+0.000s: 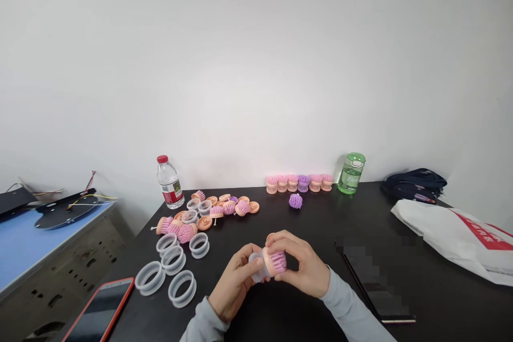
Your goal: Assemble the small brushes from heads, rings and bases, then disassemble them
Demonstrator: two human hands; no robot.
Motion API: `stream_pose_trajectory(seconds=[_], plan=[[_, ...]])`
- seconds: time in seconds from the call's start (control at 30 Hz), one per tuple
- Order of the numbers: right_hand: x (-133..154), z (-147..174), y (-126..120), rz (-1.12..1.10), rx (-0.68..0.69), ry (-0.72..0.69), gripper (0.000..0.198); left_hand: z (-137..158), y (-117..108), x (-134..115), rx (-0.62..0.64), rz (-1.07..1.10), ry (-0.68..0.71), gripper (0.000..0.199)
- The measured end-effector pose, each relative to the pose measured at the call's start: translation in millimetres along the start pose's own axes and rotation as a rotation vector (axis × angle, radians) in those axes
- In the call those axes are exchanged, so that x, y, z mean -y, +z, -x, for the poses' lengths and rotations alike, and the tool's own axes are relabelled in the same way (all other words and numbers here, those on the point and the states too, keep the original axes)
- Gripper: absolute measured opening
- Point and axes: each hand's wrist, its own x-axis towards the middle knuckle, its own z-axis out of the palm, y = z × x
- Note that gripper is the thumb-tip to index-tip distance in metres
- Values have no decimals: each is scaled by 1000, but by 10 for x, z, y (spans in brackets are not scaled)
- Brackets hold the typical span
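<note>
Near the table's front edge, my left hand (234, 284) pinches a translucent plastic ring (255, 269). My right hand (303, 265) grips a pink-bristled scrub brush head (279, 262) with a peach base, pressed against the ring; how far one sits inside the other is hidden. A peach piece (271, 235) shows by the right fingers. Several loose translucent rings (173, 296) lie left of my hands. Behind them is a pile of pink brush heads (187, 233) and peach discs (204, 223). A purple bristle piece (295, 201) lies alone beyond my hands.
Several assembled brushes (293, 183) stand in a row by the wall, one purple. A water bottle (171, 187) and a green bottle (351, 175) flank the back. A red-cased phone (100, 312), a dark device (377, 283), a white bag (452, 240) and dark cloth (414, 184) lie around.
</note>
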Motion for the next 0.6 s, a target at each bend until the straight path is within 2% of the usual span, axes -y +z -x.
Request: stream_pose_trajectory(seconds=[0.07,0.13,0.2,0.27,0.33,0.4,0.6], plan=[[-49,15,47,56,-66,91,37,-19,-1,18,-45,-59,96,31],[-119,35,109,94,-110,199,34,-36,3,36,-86,-133,201,41],[-188,53,160,76,-116,266,35,-43,9,47,-109,-154,241,44],[-231,61,186,17,-126,263,52,-39,7,45,-145,-129,231,42],[-238,55,187,-48,-149,234,78,-30,-5,32,-191,-102,213,40],[-221,42,177,-91,-144,211,89,-26,-23,19,-211,-89,203,40],[-249,41,163,-168,-125,328,65,-40,-47,38,-197,-79,192,43]])
